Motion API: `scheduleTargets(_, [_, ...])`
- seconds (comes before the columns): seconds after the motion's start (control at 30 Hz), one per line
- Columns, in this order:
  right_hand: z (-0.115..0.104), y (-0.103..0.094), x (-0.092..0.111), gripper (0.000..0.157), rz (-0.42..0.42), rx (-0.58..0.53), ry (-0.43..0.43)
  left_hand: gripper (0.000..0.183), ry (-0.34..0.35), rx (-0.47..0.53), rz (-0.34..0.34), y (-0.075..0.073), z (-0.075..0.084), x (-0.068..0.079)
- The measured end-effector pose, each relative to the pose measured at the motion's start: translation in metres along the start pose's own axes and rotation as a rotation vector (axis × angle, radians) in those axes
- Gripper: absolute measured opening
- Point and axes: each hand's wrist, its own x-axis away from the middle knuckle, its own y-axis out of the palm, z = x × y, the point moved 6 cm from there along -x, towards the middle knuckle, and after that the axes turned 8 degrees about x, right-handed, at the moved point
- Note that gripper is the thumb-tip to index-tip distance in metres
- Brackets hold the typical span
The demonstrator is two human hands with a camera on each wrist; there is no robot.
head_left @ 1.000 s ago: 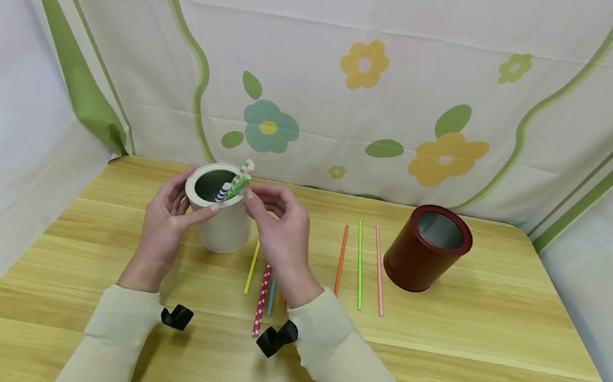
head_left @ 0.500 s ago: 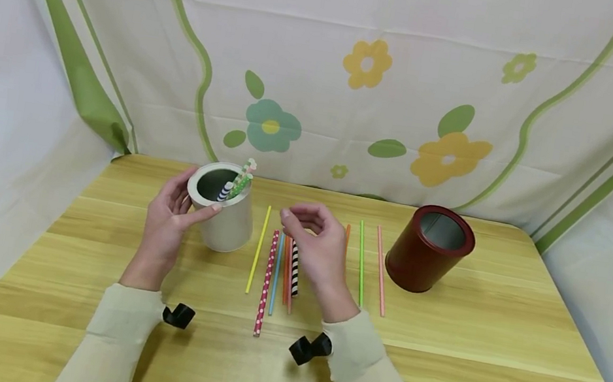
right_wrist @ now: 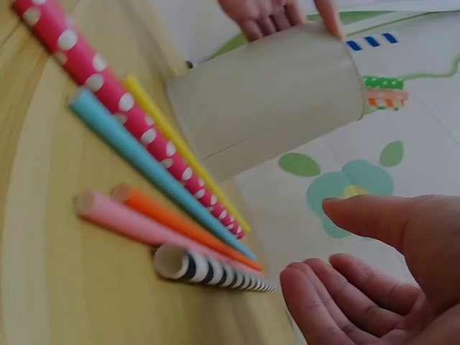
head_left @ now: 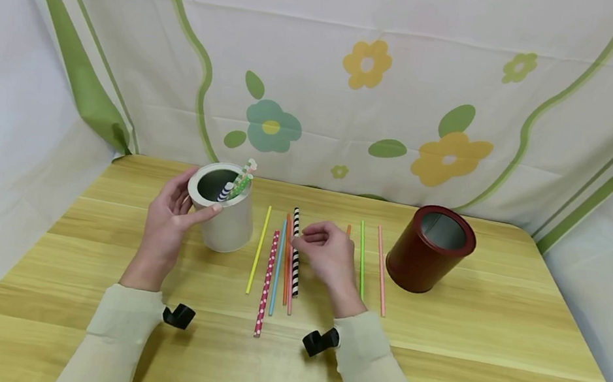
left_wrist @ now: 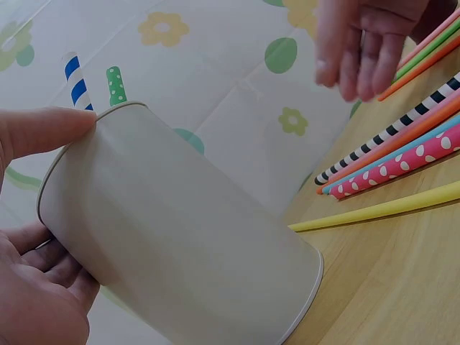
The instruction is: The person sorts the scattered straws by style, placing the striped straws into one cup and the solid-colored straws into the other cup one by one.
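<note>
My left hand [head_left: 168, 216] holds a white can [head_left: 223, 230], thumb at its rim and fingers round its far side. Several patterned straws lean inside, including a blue-striped straw [left_wrist: 77, 83] and a green dotted straw [left_wrist: 116, 85]. Just above the table, my right hand [head_left: 329, 254] has thumb and fingers apart with nothing between them in the right wrist view [right_wrist: 374, 280]. Nearest to it lies a black-and-white striped straw [head_left: 295, 278]. Beside that are pink [head_left: 290, 306], orange [head_left: 286, 274], blue [head_left: 276, 272], pink dotted [head_left: 265, 290] and yellow straws [head_left: 258, 250].
A dark red can [head_left: 421, 261] stands at the right of the wooden table [head_left: 493, 377]. To its left lie a pink straw [head_left: 381, 271], a green straw [head_left: 362, 259] and an orange straw [head_left: 349, 229], partly behind the right hand. A flowered cloth [head_left: 322, 88] hangs behind.
My right hand has left the white can's rim, moved right and come down beside the striped straw. The left hand keeps its hold on the can.
</note>
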Motion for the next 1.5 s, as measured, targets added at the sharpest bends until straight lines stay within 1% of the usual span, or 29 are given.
scheduleTargets(0.13, [0.008, 0.006, -0.003, 0.033, -0.026, 0.055, 0.017, 0.084, -0.002, -0.005, -0.002, 0.0, 0.0, 0.0])
scheduleTargets(0.4, [0.017, 0.008, -0.008, 0.034, 0.001, 0.115, 0.046, 0.084, 0.0, 0.002, -0.006, 0.0, -0.001, 0.0])
scheduleTargets(0.8, [0.019, 0.011, -0.008, 0.029, 0.02, 0.173, 0.041, 0.083, 0.006, 0.002, -0.006, 0.0, -0.003, 0.0])
scheduleTargets(1.13, [0.016, 0.015, -0.01, 0.026, 0.049, 0.26, 0.007, 0.083, -0.003, -0.011, -0.007, -0.001, -0.003, -0.001])
scheduleTargets(1.5, [0.015, 0.014, -0.01, 0.023, 0.071, 0.293, 0.019, 0.083, -0.001, -0.015, -0.011, -0.001, -0.003, -0.001])
